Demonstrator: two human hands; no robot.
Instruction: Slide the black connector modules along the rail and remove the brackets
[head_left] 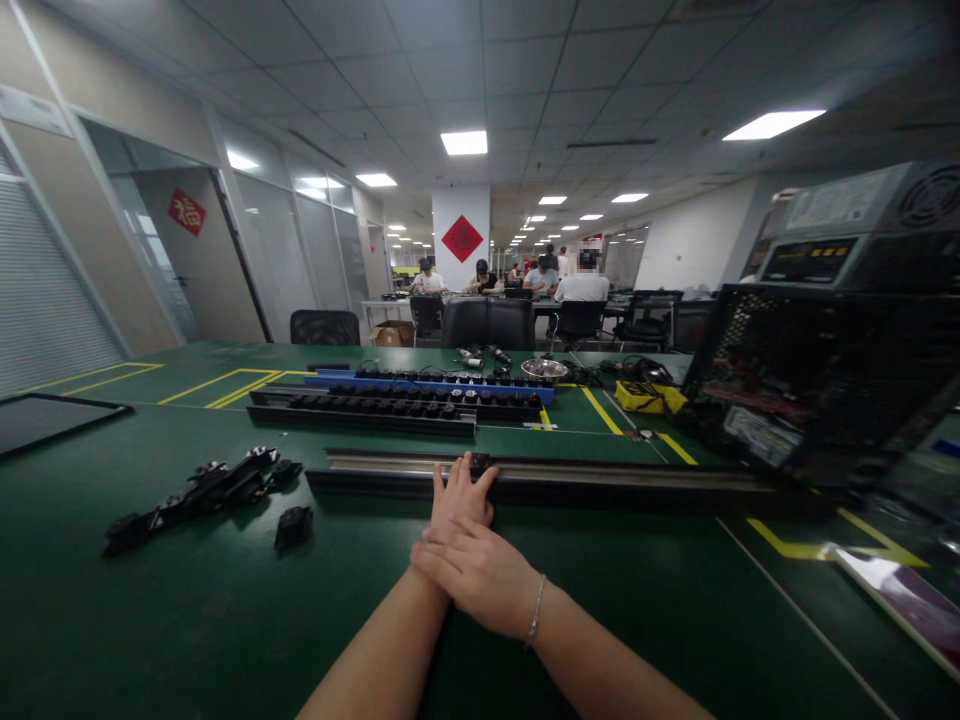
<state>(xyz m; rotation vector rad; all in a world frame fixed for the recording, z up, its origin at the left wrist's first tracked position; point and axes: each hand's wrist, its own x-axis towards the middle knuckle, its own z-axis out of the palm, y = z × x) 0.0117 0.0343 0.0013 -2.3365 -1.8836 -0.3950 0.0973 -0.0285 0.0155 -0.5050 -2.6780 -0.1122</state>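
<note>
My left hand (459,492) reaches forward with its fingers spread. Its fingertips rest on a long black rail (600,484) with a silvery channel, lying crosswise on the green table. Close to those fingertips, a small black block (480,462) sits in the rail's channel. Across the back of my left hand and wrist lies my right hand (480,572), its fingers stretched out; a thin bracelet circles that wrist. Left of the rail, a single black part (293,526) lies near a loose row of black parts (202,497).
Beyond the rail are black trays of parts (360,412) and a blue tray (517,388). A metal bowl (544,369) and a yellow box (649,397) stand farther back. At right rises an open computer case (810,370). Several people sit at a distant table.
</note>
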